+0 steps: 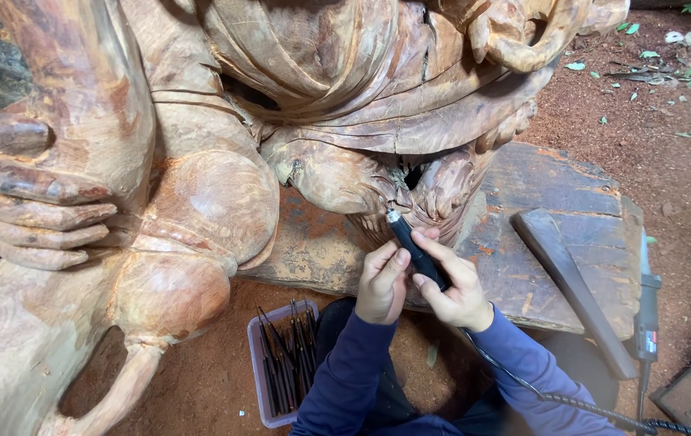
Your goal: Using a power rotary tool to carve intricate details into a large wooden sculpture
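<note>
Biggest risk here, as a guess: the slim black pen-shaped rotary handpiece [416, 252] could skate off the grain, since its tip is pushed right into a deep dark crevice at the foot of the large reddish-brown carved wooden statue [224, 145], and a gouge would be left across the finished folds just beside it. A snag could also be caused by the black coiled cable [580, 404], which is trailed back past the blue sleeve toward the lower right.

The handpiece is held by both hands. The right hand [460, 291] is wrapped around the rear of the barrel, fingers closed snug on it, and the left hand [382, 282] is pinched against the front part with thumb and fingers narrow, steadying it.

The statue itself is seen as smooth, rounded and dusty, and it is set on a weathered dark wooden slab [559, 210] over red sawdust-covered ground. A pale plastic tray of dark-handled carving tools [285, 363] is placed near the left elbow.
</note>
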